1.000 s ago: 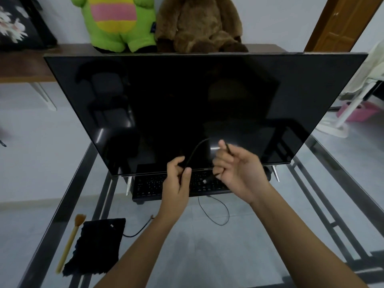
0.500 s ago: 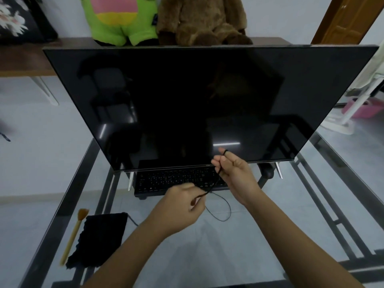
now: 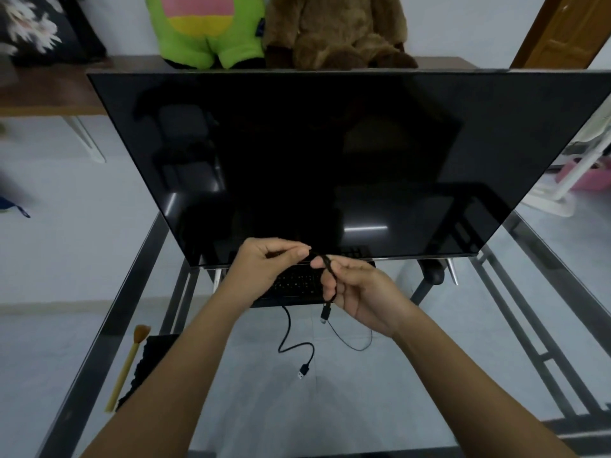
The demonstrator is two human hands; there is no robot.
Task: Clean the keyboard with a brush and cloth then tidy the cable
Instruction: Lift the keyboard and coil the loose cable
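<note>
A black keyboard (image 3: 297, 285) lies on the glass table under the lower edge of a big dark screen, partly hidden by my hands. Its black cable (image 3: 287, 328) is wound in loops around the fingers of my right hand (image 3: 357, 292). My left hand (image 3: 267, 262) pinches the cable just left of those fingers, and the two hands almost touch. A small plug hangs below my right hand. The cable's loose end trails on the glass to a USB plug (image 3: 304, 371). A yellow-handled brush (image 3: 129, 365) and a black cloth (image 3: 148, 365) lie at the table's left.
The large black screen (image 3: 347, 160) stands on thin metal feet across the back of the glass table (image 3: 413, 391). Behind it a wooden shelf holds a green plush toy (image 3: 205, 28) and a brown teddy bear (image 3: 334, 28). A pink tub (image 3: 591, 175) sits on the floor at right.
My left hand rose from below the keyboard up to my right hand, carrying the cable. More cable is now looped around my right fingers. The USB plug end now lies in view on the glass.
</note>
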